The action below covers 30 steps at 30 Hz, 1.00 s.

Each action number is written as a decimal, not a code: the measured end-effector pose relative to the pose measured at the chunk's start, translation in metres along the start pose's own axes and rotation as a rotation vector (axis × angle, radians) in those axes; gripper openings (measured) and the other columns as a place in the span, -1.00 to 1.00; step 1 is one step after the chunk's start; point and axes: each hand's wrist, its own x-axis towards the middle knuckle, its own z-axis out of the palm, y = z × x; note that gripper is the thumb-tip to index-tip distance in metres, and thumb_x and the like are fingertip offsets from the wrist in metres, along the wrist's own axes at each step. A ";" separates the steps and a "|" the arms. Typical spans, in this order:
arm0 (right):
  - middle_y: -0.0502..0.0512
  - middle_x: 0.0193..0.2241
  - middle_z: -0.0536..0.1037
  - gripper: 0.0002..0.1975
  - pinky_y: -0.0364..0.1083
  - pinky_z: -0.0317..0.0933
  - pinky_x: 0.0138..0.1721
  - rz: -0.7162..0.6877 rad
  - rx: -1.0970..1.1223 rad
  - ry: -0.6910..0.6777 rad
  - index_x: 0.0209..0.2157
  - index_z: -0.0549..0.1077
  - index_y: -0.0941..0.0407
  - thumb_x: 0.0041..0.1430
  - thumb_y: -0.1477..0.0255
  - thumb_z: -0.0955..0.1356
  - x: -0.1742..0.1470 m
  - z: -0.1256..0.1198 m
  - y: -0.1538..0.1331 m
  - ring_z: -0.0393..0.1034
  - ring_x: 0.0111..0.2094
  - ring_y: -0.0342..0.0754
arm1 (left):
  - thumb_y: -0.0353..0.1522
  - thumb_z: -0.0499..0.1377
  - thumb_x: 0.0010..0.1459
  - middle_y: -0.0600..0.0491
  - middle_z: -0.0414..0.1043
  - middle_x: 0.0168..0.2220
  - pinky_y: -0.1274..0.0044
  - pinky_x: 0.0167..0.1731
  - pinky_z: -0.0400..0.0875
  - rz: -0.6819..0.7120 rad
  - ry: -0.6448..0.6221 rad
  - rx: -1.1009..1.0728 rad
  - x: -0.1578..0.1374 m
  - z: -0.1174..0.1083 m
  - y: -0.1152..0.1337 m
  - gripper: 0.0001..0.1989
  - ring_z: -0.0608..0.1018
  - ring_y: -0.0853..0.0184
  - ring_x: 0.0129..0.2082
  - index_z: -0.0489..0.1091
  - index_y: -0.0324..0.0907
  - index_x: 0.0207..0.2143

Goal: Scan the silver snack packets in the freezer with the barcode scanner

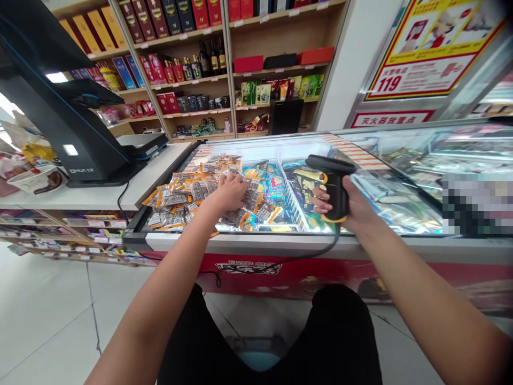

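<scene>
A pile of small clear snack packets (pixel 176 195) with orange ends is heaped on the glass top of a chest freezer. My left hand (pixel 232 191) lies on the right side of this pile, palm down, its fingers curled onto a packet; the fingertips are partly hidden. In my right hand (pixel 355 206) is a black and yellow handheld barcode scanner (pixel 340 190), gripped by its handle and held upright above the freezer's glass. Its black cable (pixel 312 256) hangs down and runs left across the freezer's front.
Blue and yellow frozen-food bags (pixel 274 184) and a white wire divider (pixel 292 198) show inside the freezer (pixel 380 243). On the left, a counter (pixel 156 174) carries a black checkout terminal (pixel 96 144). Shelves (pixel 192 83) of boxes and bottles stand behind.
</scene>
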 end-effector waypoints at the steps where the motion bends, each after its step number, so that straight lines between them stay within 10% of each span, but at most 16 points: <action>1: -0.11 -0.42 0.18 -0.37 -0.05 0.05 -0.52 0.002 0.000 0.009 -0.22 0.40 -0.07 0.08 -0.21 0.65 0.000 -0.004 -0.001 -0.04 -0.52 -0.11 | -0.42 0.42 0.16 -0.28 0.54 0.25 -0.07 0.48 0.24 -0.010 0.018 0.015 0.000 -0.002 -0.002 -0.66 0.45 -0.29 0.42 0.60 -0.16 0.02; 6: -0.11 -0.43 0.22 -0.39 -0.10 -0.01 -0.57 0.010 0.041 0.052 -0.25 0.37 -0.03 0.06 -0.10 0.67 0.000 -0.011 -0.001 -0.01 -0.55 -0.16 | -0.19 0.33 0.44 -0.20 0.67 -0.05 0.10 0.19 0.54 -0.209 0.190 -0.114 0.013 -0.014 0.013 -0.72 0.69 -0.16 0.10 0.48 -0.12 0.08; 12: -0.23 -0.57 0.16 -0.56 -0.15 -0.10 -0.64 0.021 0.046 0.048 -0.23 0.36 -0.01 0.11 0.06 0.57 -0.004 -0.010 0.003 -0.23 -0.68 -0.26 | -0.17 0.16 0.63 -0.21 0.71 0.08 0.31 -0.22 0.66 -0.261 0.328 -0.868 0.070 0.010 0.097 -0.69 0.79 0.09 -0.25 0.29 -0.10 0.25; 18: -0.27 -0.61 0.21 -0.45 -0.21 -0.10 -0.63 0.092 0.074 -0.012 -0.15 0.41 0.00 0.13 -0.05 0.62 -0.014 -0.015 0.012 -0.21 -0.70 -0.28 | -0.42 0.16 0.57 -0.29 0.68 0.18 0.23 0.15 0.63 -0.328 0.292 -0.841 0.109 0.057 0.133 -0.68 0.73 -0.05 0.24 0.35 -0.17 0.30; 30: -0.27 -0.60 0.22 -0.38 -0.26 -0.07 -0.64 0.070 0.146 -0.043 -0.22 0.40 0.03 0.13 -0.07 0.70 -0.018 -0.020 0.012 -0.20 -0.70 -0.33 | -0.35 0.23 0.56 -0.26 0.69 0.19 0.21 0.17 0.61 -0.279 0.233 -0.761 0.098 0.065 0.121 -0.72 0.71 -0.11 0.22 0.46 -0.17 0.25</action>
